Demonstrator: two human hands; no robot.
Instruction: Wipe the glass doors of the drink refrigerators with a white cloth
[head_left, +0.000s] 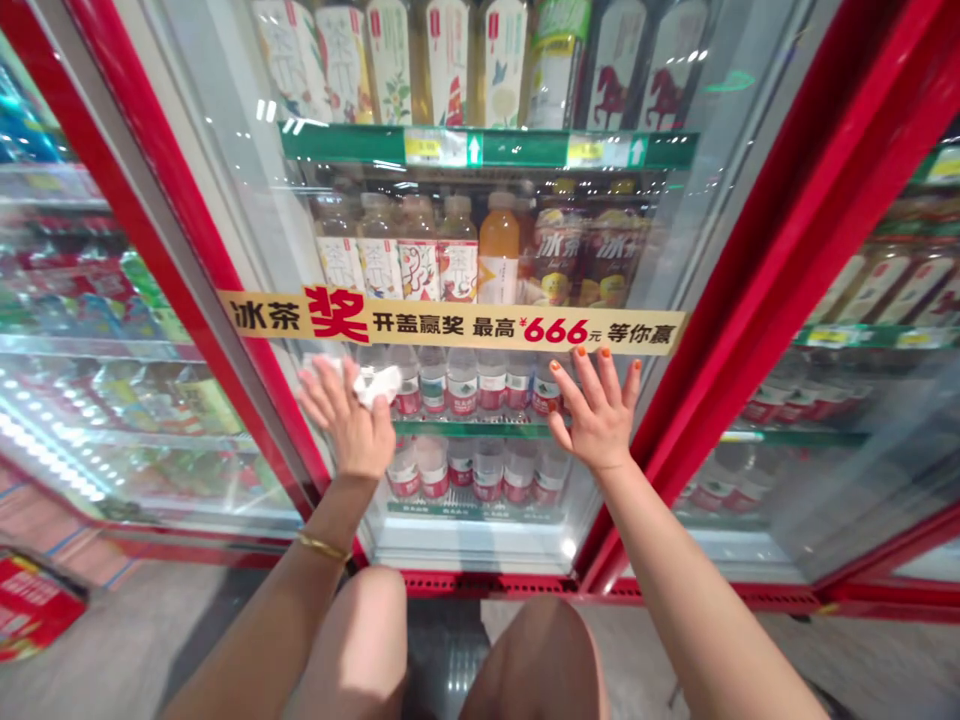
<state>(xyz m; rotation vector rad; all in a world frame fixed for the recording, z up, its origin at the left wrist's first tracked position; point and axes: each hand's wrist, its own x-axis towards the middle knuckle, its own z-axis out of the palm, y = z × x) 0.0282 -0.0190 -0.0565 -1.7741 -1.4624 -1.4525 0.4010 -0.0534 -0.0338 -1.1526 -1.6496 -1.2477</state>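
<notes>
Now left hand [349, 425] holds tissue [379, 385] against glass [251, 200]

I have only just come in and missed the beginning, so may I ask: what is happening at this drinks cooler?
A person is at the glass door of a cooler. The left hand holds a crumpled white tissue or cloth at the glass, just below a yellow banner. The right hand holds nothing; its fingers are spread toward the banner's lower edge and appear to rest on the glass. Bottles stand on shelves behind it.
</notes>
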